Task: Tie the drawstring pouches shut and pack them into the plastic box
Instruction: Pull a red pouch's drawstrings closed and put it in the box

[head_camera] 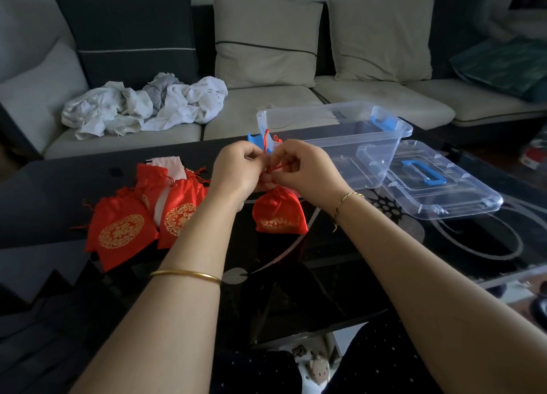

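A small red pouch [278, 211] with gold print hangs just above the dark glass table, held by its red drawstring [267, 140]. My left hand [236, 168] and my right hand [305, 166] both pinch the cord at the pouch's gathered neck, fingertips almost touching. To the left lies a pile of red pouches [124, 229] with gold round emblems, partly overlapping. The clear plastic box [340, 136] stands open behind my hands, with nothing visible inside it.
The box's clear lid [444, 186] with a blue handle lies on the table to the right. A white pouch [168, 166] lies behind the red pile. Beyond the table [384, 260] is a sofa with cushions and crumpled white cloth [142, 106].
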`<state>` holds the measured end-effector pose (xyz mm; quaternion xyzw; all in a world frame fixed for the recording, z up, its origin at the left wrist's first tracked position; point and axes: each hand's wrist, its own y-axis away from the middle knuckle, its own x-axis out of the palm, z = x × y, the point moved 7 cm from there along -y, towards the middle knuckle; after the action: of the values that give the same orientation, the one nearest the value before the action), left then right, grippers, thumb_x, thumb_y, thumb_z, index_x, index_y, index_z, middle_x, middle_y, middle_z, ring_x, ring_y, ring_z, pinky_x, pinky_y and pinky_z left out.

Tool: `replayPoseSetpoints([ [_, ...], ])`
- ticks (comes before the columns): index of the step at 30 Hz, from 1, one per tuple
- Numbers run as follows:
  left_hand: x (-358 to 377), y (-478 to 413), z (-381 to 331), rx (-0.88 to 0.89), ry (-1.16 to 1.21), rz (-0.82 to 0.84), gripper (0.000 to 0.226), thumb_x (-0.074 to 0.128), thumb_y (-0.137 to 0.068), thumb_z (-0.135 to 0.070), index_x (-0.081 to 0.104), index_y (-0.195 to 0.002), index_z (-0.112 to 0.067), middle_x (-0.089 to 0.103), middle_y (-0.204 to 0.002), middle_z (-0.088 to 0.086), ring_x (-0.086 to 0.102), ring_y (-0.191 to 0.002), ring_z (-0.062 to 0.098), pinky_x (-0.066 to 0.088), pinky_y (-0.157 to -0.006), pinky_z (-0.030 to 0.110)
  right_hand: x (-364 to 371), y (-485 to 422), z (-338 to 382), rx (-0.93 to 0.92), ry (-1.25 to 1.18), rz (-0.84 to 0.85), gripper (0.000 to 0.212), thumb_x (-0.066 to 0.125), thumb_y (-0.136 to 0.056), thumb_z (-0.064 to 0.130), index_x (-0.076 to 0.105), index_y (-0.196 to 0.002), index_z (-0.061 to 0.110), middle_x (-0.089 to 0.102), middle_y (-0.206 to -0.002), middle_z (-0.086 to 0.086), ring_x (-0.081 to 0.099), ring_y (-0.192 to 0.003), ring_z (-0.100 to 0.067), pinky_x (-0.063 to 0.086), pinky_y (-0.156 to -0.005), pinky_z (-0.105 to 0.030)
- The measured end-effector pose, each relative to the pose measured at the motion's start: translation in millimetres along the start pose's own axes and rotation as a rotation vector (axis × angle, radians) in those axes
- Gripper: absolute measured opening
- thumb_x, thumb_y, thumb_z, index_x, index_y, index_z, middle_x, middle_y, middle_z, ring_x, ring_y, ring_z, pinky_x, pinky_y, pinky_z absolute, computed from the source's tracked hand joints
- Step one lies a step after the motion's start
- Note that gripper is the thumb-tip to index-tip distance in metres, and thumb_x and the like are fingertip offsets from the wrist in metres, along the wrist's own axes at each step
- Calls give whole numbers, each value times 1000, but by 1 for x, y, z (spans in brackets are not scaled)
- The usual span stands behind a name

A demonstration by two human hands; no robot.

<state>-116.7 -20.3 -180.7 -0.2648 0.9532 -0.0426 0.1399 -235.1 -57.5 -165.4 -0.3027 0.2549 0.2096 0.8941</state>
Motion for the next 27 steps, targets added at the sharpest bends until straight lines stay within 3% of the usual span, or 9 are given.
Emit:
replayPoseSetpoints([
  [5, 0, 0, 2, -55, 33, -26, 15, 64, -86, -6, 61, -71, -4, 60, -52, 2, 60, -42, 12, 59, -56, 34, -2, 0, 11, -95, 157, -47, 12, 69, -74, 9, 67, -86, 10, 46, -71, 10, 41, -62, -3, 34, -60, -8],
  [10, -3, 0, 2, -58, 44, -27, 19, 69, -81, -4, 62, -63, -6, 63, -51, 5, 63, -46, 17, 59, -61, 36, 0, 1, 18, -166, 248, -28, 15, 64, -81, 10, 69, -94, 3, 60, -88, -11, 52, -80, -21, 41, -73, -32],
  [13, -7, 0, -5, 13, -79, -59, 14, 65, -82, -7, 64, -71, 2, 67, -66, 18, 67, -62, 33, 59, -71, 47, 3, 0, 17, -173, 262, -4, 14, 62, -82, 12, 71, -92, 6, 60, -85, -6, 49, -79, -17, 38, -69, -23],
  [15, -10, 0, -12, 90, -197, -104, 13, 60, -84, -8, 63, -81, 5, 69, -82, 22, 67, -76, 38, 57, -77, 43, 3, -2, 12, -124, 217, -1, 12, 62, -82, 11, 72, -88, 9, 55, -75, 7, 45, -76, -8, 34, -64, -11],
  [17, -14, 4, -23, 178, -344, -168, 12, 57, -88, -10, 62, -97, -4, 67, -97, 11, 63, -85, 21, 48, -77, 25, 4, -4, 2, -22, 104, -2, 12, 62, -83, 12, 73, -82, 10, 52, -65, 14, 47, -65, -3, 34, -59, -6],
  [20, -13, 7, -35, 280, -412, -172, 21, 54, -89, -6, 56, -110, -9, 59, -107, 8, 56, -88, 13, 38, -71, 16, 6, -5, -17, 200, -134, 11, 14, 65, -83, 15, 71, -71, 13, 55, -59, 8, 48, -46, 3, 37, -48, -6],
  [24, -12, 9, -43, 347, -432, -120, 18, 56, -82, 0, 61, -92, -13, 58, -106, 9, 59, -89, 15, 39, -62, 5, 11, 2, -40, 453, -408, 15, 21, 65, -84, 14, 63, -68, -1, 47, -63, -11, 42, -51, -14, 38, -51, -25],
  [27, -1, 15, -42, 406, -544, -20, 14, 66, -77, -7, 67, -77, -21, 50, -103, 3, 52, -94, 15, 37, -73, 10, 12, 4, -41, 503, -511, 34, 17, 65, -85, 14, 63, -80, -2, 42, -62, -11, 36, -54, -18, 33, -53, -30],
])
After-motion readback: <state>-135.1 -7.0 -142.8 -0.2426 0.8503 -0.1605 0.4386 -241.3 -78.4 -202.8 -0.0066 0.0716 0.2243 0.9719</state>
